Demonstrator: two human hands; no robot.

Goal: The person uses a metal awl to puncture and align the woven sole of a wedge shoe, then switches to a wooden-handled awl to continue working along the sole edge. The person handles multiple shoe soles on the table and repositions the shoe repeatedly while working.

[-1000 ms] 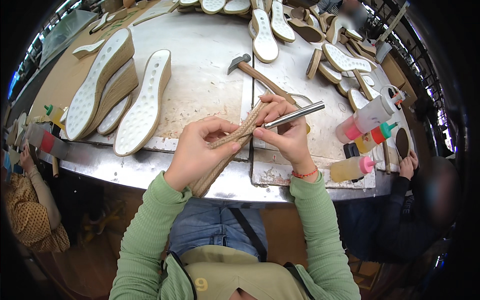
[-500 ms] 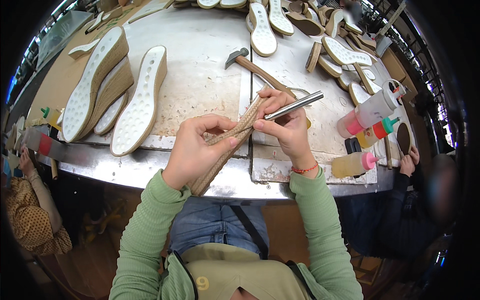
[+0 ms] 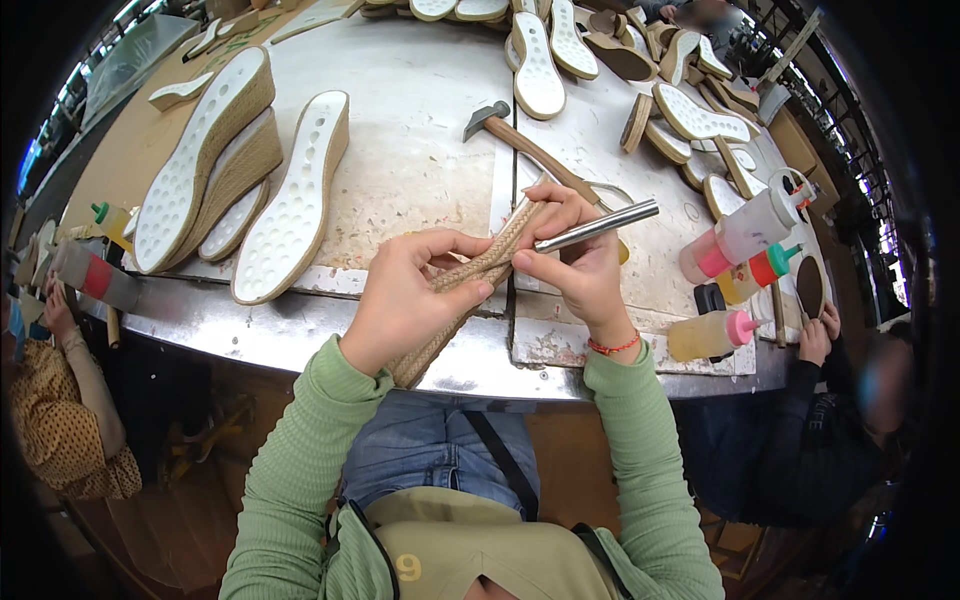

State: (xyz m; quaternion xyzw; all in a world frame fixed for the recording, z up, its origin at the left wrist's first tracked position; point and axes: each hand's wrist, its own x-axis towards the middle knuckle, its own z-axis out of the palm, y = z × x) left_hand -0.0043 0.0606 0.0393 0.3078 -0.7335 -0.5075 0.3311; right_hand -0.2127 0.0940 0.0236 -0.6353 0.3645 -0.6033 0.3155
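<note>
My left hand (image 3: pixel 410 295) is closed round a wedge shoe sole (image 3: pixel 425 358) with a tan braided edge, tilted at the table's front edge. Thumb and fingers pinch the braid (image 3: pixel 503 250) near the narrow end. My right hand (image 3: pixel 585 270) grips a thin tool with a shiny silver round handle (image 3: pixel 610 222), which points up and to the right. Its thumb presses close to the braid, and its fingertips touch the sole's far end. The tool's working tip is mostly hidden at the braid. Just beyond lies a hammer (image 3: pixel 540 152) with a wooden handle.
Several white-topped wedge soles (image 3: pixel 292 205) stand at left; more soles (image 3: pixel 700 112) are heaped far right. Squeeze bottles (image 3: pixel 705 335) with coloured caps line the right side, and another bottle (image 3: pixel 95 272) is at the left edge. Co-workers' hands (image 3: pixel 817 342) show at both sides.
The view has shifted slightly, so the table things sit a little further right. Both hands keep their grip on the sole and tool, with only a small movement.
</note>
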